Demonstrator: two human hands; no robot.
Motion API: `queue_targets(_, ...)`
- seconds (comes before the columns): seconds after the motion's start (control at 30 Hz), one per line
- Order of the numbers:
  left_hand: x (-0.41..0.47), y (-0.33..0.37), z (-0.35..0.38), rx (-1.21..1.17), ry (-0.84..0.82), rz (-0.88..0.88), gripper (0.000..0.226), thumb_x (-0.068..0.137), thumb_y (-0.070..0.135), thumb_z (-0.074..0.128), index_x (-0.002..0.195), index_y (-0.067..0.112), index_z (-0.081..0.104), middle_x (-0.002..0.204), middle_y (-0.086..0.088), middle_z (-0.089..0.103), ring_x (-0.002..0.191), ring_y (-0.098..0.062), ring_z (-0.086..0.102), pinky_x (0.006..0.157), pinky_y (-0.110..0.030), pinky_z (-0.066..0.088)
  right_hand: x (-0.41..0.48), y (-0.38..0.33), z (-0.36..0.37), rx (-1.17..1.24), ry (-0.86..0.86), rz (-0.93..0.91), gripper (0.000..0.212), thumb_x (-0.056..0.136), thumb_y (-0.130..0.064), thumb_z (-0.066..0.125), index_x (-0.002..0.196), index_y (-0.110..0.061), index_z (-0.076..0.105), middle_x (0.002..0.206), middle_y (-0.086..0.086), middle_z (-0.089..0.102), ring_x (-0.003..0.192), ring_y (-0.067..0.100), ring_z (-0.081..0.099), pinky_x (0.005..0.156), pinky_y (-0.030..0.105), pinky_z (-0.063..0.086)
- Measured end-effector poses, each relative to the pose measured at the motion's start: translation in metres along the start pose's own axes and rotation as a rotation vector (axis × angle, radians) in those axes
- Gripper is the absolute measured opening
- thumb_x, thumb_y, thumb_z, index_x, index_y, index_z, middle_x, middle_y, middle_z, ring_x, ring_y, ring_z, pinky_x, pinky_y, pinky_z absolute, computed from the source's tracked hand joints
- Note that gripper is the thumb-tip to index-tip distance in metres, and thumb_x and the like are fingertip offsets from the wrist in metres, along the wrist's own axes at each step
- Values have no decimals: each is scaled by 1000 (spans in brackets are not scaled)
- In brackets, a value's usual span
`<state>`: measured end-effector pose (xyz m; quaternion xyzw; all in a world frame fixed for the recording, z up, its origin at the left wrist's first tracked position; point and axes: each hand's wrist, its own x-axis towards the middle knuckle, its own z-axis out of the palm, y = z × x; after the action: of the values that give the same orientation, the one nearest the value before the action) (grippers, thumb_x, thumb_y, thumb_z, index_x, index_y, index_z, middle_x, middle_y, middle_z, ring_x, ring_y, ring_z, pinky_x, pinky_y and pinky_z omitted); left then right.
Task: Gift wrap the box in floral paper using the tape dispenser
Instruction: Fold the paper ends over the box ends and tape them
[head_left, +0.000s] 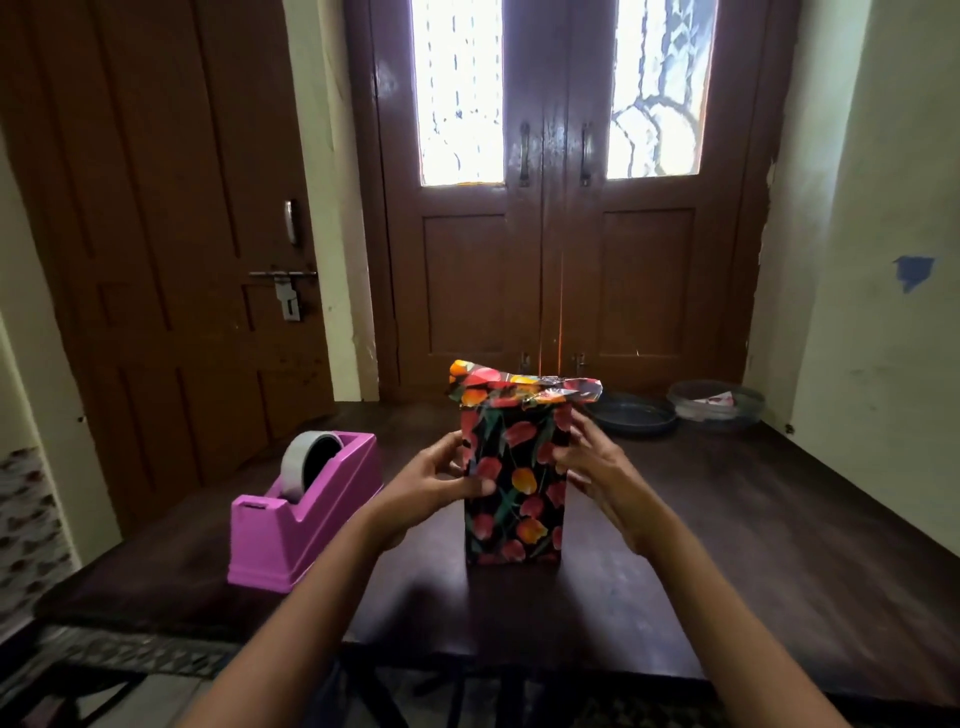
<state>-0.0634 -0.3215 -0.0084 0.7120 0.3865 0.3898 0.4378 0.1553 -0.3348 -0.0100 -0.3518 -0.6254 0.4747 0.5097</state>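
Observation:
The box (514, 488) stands upright on its end in the middle of the dark table (727, 519), covered in black floral paper with red and orange tulips. Loose paper flares open at its top end (519, 387). My left hand (436, 480) grips the box's left side with the thumb across the front. My right hand (592, 467) presses on the right side, fingers spread along the edge. A pink tape dispenser (306, 512) with a grey tape roll sits on the table to the left of the box, apart from both hands.
A dark round tray (634, 413) and a round mesh basket (717, 405) with paper scraps sit at the back right of the table. Brown double doors with glass panes stand behind. The table's front edge runs just below my forearms.

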Motion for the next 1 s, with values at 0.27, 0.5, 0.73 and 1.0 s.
queue_targets(0.27,-1,-11,-7,-50,22,-19,53,79,28,73,126,36,50,123,9,58,116,-10,52,88,-25,47,15,-64,23,-885,521,-640,29,80,-46,52,82,-23,69,89,-12,64,96,13,54,78,24,39)
queue_targets(0.5,2,-6,-8,-5,-31,-25,55,81,20,70,131,28,48,123,2,59,114,-13,56,91,-26,49,24,-97,22,-1293,313,-235,20,85,-42,60,91,-24,69,101,0,65,110,20,45,80,29,32)
queue_targets(0.73,9,-2,-8,43,-70,-51,62,81,23,71,136,26,43,123,4,58,115,-11,54,87,-23,47,27,-120,10,-1198,171,-58,15,80,-29,69,67,-27,61,86,-7,61,96,14,56,73,30,41)
queue_targets(1.0,9,7,-12,70,-104,-57,52,82,19,69,127,31,47,119,7,60,109,-8,57,74,-15,49,44,-113,19,-869,284,-388,25,82,-14,61,67,-32,52,72,-15,58,75,12,57,77,42,51)
